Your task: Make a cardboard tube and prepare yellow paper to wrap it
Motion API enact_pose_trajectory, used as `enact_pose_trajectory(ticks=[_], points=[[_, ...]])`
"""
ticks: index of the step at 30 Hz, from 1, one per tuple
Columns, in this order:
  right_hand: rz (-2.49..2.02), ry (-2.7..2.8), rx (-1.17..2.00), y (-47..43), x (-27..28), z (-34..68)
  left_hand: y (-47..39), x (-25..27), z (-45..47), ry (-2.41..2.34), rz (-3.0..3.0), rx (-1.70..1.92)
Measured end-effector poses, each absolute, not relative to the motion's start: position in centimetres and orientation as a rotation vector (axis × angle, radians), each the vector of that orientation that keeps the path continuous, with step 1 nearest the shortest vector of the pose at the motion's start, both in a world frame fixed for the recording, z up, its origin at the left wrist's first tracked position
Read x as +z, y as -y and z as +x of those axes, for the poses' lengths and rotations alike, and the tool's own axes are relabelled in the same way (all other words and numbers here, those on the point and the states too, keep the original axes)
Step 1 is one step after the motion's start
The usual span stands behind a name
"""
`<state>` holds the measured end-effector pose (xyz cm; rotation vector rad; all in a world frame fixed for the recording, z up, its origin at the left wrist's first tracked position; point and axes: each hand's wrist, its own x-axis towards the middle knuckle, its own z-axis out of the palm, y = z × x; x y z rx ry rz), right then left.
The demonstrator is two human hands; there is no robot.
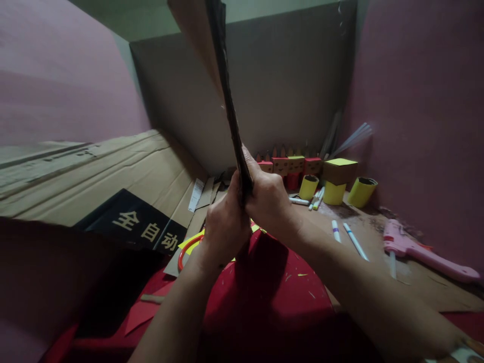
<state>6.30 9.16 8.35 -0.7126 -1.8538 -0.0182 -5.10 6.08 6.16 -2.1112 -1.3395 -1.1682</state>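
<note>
A tall piece of cardboard point(230, 108) stands nearly edge-on in front of me, its dark edge leaning up and to the left. My left hand point(227, 224) is closed around its lower end, and my right hand point(270, 194) grips it from the other side, slightly higher. Both thumbs press close to the cardboard edge. Below my hands is a red surface point(272, 297) scattered with small yellow and pale scraps. A red-orange looped handle point(181, 257) lies beside my left wrist, partly over yellow paper point(194, 239).
A large cardboard sheet point(147, 161) slopes at left. At right are a pink glue gun point(427, 252), markers point(355, 242), yellow tubes point(363, 192), and a tube topped with a box point(340, 174). Small boxes with drawn faces point(280, 166) stand behind. Red paper point(147, 310) lies lower left.
</note>
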Motion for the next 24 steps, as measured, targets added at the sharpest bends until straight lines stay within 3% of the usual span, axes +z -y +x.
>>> enact_pose_trajectory(ticks=[24], points=[[-0.835, 1.924, -0.133, -7.3, 9.7, 6.5, -5.1, 8.2, -4.9, 1.288, -2.117, -1.484]])
